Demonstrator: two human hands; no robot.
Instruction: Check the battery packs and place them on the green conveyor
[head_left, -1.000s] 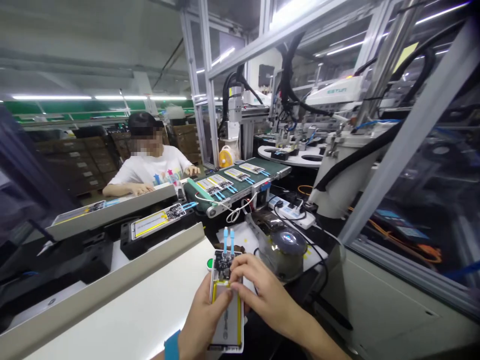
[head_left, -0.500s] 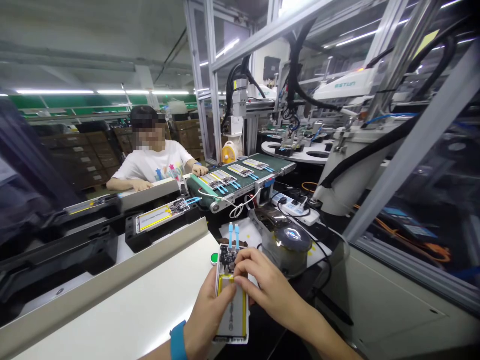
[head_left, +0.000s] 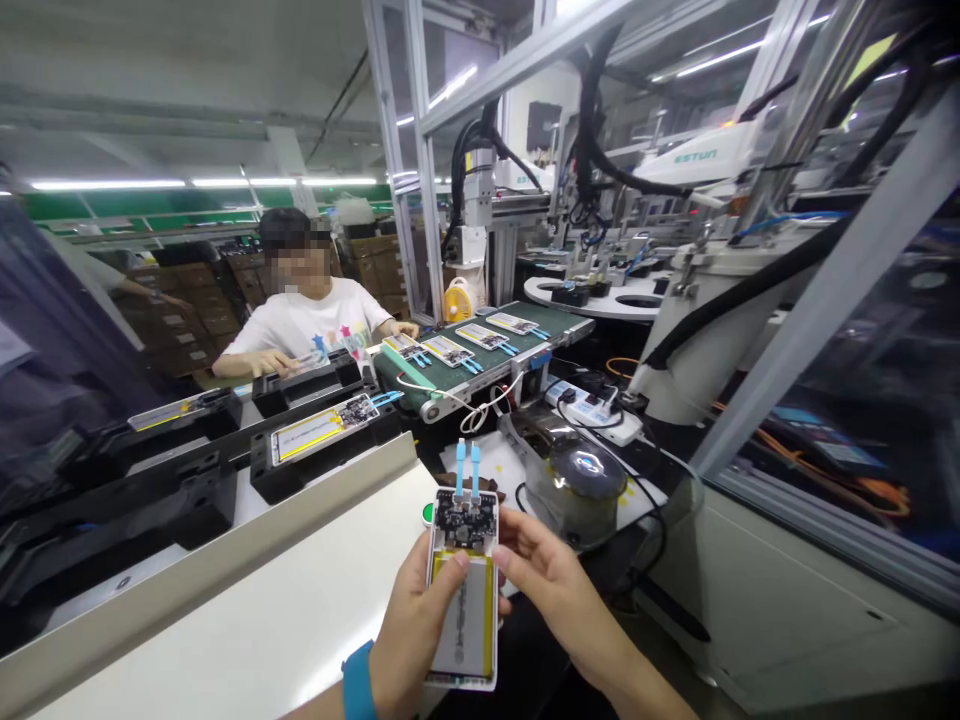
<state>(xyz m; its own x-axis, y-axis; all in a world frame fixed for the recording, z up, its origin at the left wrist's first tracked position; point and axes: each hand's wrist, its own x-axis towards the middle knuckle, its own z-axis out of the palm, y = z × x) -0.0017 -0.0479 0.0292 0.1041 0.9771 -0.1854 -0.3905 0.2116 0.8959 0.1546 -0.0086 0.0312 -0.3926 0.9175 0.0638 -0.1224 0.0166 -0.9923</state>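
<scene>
A white-cased device (head_left: 463, 625) with a yellow-edged battery, a dark circuit board (head_left: 465, 522) and two blue tabs (head_left: 468, 468) at its top is held upright in front of me. My left hand (head_left: 420, 610) grips its left side, thumb lying across the battery's upper part. At the right edge, my right hand (head_left: 536, 575) holds the casing between its thumb and fingers, beside the board's lower end. Some fingertips of both hands are hidden behind the casing.
Similar devices lie on a green conveyor (head_left: 480, 372) and in a black fixture (head_left: 277, 478). A person (head_left: 307, 315) sits across the line. A white worktop (head_left: 247, 590) is at left, a clear-covered round machine (head_left: 585, 475) and a power strip (head_left: 600, 412) at right.
My right hand has moved off the board to the device's right edge. Across the line, the person's pale panel is gone from over the black fixture, and a device on the belt has shifted left.
</scene>
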